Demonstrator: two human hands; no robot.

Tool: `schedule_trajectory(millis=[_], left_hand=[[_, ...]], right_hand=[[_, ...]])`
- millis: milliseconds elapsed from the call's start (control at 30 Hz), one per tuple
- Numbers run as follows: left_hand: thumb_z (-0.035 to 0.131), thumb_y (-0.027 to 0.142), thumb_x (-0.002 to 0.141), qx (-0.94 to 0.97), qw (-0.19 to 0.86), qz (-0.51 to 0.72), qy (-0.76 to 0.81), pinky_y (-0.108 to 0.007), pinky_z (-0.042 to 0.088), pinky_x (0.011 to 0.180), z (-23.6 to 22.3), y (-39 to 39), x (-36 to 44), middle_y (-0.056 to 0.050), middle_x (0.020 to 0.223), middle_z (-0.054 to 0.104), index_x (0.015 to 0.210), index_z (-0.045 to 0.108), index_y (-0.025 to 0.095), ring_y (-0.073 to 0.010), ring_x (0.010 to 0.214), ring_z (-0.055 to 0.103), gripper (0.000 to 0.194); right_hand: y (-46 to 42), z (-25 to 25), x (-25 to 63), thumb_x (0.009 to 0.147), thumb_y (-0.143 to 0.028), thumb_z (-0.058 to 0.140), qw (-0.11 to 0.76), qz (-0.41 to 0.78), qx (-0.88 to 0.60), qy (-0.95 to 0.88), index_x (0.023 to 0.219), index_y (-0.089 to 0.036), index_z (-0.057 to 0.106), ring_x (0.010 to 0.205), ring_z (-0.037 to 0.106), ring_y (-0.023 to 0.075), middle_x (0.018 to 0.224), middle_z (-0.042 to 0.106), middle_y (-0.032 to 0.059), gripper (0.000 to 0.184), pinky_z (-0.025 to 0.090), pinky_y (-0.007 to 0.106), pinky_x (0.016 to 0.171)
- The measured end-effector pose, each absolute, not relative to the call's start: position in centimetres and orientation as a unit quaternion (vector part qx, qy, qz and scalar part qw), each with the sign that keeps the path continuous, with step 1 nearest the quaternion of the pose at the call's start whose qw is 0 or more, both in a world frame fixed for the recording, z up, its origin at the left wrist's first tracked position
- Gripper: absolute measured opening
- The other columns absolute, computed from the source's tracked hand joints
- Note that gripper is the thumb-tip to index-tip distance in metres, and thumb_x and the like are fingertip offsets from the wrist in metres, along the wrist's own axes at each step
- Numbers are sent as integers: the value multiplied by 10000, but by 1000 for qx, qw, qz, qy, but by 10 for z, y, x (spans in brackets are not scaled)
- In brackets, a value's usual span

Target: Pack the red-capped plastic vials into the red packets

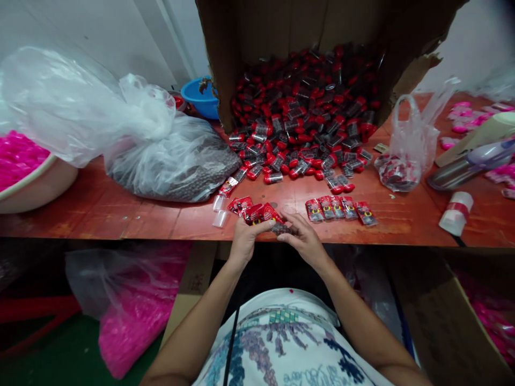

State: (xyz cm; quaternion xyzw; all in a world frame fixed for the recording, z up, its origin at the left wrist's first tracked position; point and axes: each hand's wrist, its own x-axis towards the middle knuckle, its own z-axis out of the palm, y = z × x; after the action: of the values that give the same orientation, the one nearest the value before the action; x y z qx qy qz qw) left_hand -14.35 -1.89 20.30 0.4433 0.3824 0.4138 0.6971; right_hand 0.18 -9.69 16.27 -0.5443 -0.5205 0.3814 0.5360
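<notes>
At the table's front edge my left hand (244, 238) is closed, its thumb laid along a red printed packet (270, 213). My right hand (304, 237) meets it from the other side, fingers curled over the packet's dark lower end (281, 228). Fingers hide part of that end, so its contents are hard to make out. Under and left of my left hand lie more red printed packets (240, 205) and small clear plastic tubes (220, 218). To the right of my right hand, several filled red packets (330, 207) lie in a row.
Behind my hands, a torn cardboard box (219, 69) spills red-capped clear containers (300, 123) onto the red table (169, 222). A plastic bag of dark beads (173, 161) sits left. A small knotted bag (402, 155), a tape-like roll (456, 213) and a bottle (462, 169) stand right.
</notes>
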Motion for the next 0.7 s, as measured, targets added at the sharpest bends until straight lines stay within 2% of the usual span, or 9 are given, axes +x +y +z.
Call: schedule_trajectory(millis=[67, 200, 333, 467, 567, 633, 700], left_hand=[[788, 183, 584, 457, 693, 397, 390, -328, 494, 773, 203, -18, -143, -25, 768, 699, 817, 677, 128, -170, 707, 635, 263], [806, 187, 552, 458, 684, 392, 409, -318, 495, 747, 200, -19, -141, -26, 750, 701, 805, 678, 127, -172, 686, 635, 291], [808, 178, 547, 435, 661, 453, 410, -313, 493, 776, 196, -26, -137, -22, 797, 710, 840, 682, 145, -174, 729, 646, 320], [810, 191, 557, 440, 693, 405, 401, -325, 497, 760, 193, -30, -137, -48, 806, 714, 869, 687, 128, -193, 733, 649, 341], [819, 187, 545, 440, 694, 404, 403, -322, 492, 779, 192, -27, -140, -47, 815, 713, 876, 691, 126, -191, 752, 647, 361], [824, 180, 537, 440, 692, 403, 406, -308, 489, 776, 191, -25, -141, -37, 800, 706, 856, 692, 125, -176, 740, 638, 349], [821, 179, 543, 439, 698, 397, 402, -291, 488, 747, 190, -24, -141, -27, 778, 698, 835, 691, 128, -161, 712, 626, 324]], right_hand=[[-98, 160, 1, 794, -291, 666, 547, 386, -535, -516, 1278, -320, 531, 1016, 563, 185, 1140, 543, 35, 503, 486, 317, 869], [-101, 161, -1, 823, -293, 621, 553, 407, -535, -493, 1242, -304, 554, 896, 596, 165, 1119, 534, 42, 423, 530, 283, 727], [-100, 168, -5, 810, -263, 632, 526, 347, -573, -524, 1224, -282, 565, 957, 574, 183, 1088, 559, 49, 420, 503, 306, 820], [-98, 167, -9, 807, -280, 635, 555, 440, -533, -463, 1298, -292, 473, 742, 602, 132, 1134, 563, 46, 517, 534, 272, 662], [-96, 163, -6, 781, -274, 670, 552, 439, -520, -482, 1314, -296, 468, 862, 617, 151, 1235, 532, 56, 570, 530, 287, 749], [-94, 161, -2, 770, -280, 684, 546, 413, -526, -505, 1264, -282, 532, 966, 601, 173, 1212, 553, 54, 517, 511, 298, 818], [-93, 158, 1, 774, -302, 679, 548, 410, -534, -497, 1209, -265, 582, 966, 606, 179, 1127, 601, 47, 447, 511, 304, 824]])
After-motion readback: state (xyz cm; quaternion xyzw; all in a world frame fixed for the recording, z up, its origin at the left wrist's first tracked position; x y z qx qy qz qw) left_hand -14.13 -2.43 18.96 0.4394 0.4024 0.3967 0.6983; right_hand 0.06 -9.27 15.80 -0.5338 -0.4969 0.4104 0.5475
